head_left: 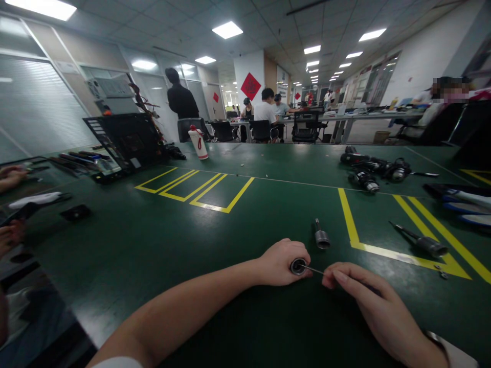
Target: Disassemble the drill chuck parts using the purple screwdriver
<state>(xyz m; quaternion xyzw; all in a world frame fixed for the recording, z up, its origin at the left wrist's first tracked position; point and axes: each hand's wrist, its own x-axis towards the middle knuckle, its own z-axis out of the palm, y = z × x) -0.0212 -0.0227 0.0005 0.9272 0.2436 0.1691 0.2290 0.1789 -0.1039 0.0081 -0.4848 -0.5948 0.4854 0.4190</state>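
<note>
My left hand (286,261) is wrapped around a cup-shaped metal bit (297,266), its round open end facing me. A thin metal rod (315,270) runs from the mouth of this bit to my right hand (364,291), pinched between thumb and fingertips. How deep the rod's tip goes inside is hard to see. Just beyond my left hand stands a second cup-shaped bit (321,238) with a short shank pointing away. Right of my right hand lies another cup-shaped bit (431,246) with a long pointed shank. Small metal parts (441,272) rest near it.
Black power tools (378,168) lie at the back right. Blue-edged flat items (470,204) are at the right edge. Yellow tape (230,204) marks the green table (161,245). A white cup (198,143) and black frame (130,138) stand behind. Another person's hands (11,235) are far left.
</note>
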